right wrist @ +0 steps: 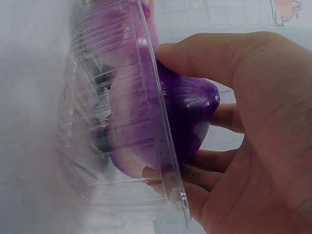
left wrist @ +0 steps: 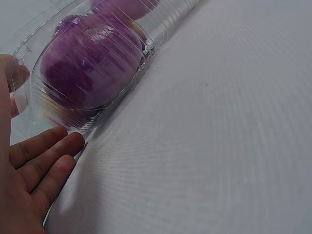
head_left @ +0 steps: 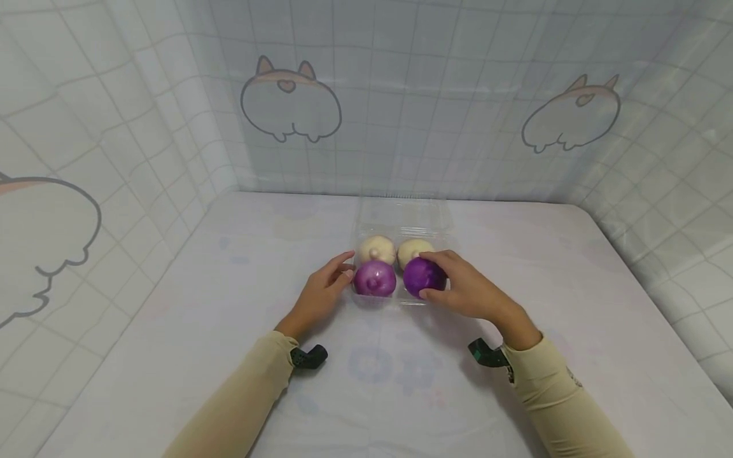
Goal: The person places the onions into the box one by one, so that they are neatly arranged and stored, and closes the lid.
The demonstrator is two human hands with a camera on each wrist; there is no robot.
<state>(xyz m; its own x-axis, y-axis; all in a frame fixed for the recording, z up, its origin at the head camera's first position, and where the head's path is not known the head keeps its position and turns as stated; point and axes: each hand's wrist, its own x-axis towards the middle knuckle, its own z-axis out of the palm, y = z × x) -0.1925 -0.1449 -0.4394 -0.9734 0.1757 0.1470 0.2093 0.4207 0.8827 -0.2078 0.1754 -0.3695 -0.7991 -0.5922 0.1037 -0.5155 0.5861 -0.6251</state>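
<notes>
A clear plastic clamshell box (head_left: pixel 404 216) lies on the table with its lid folded back, away from me. Two pale onions (head_left: pixel 375 247) sit in its far half, and a purple onion (head_left: pixel 375 278) fills the near left corner. My right hand (head_left: pixel 474 287) grips a darker purple onion (head_left: pixel 422 278) at the near right corner, thumb on one side and fingers on the other. In the right wrist view, this onion (right wrist: pixel 187 109) is partly below the box rim. At the box's left wall is my left hand (head_left: pixel 321 294), its fingers (left wrist: pixel 41 168) extended beside the plastic.
A pale cloth with faint prints covers the table (head_left: pixel 366 394). Behind it stands a tiled-pattern curtain (head_left: pixel 401 95) with cartoon animal drawings, and similar sheets close off both sides. Dark devices (head_left: pixel 309 357) are strapped at both wrists, over beige sleeves (head_left: pixel 240 394).
</notes>
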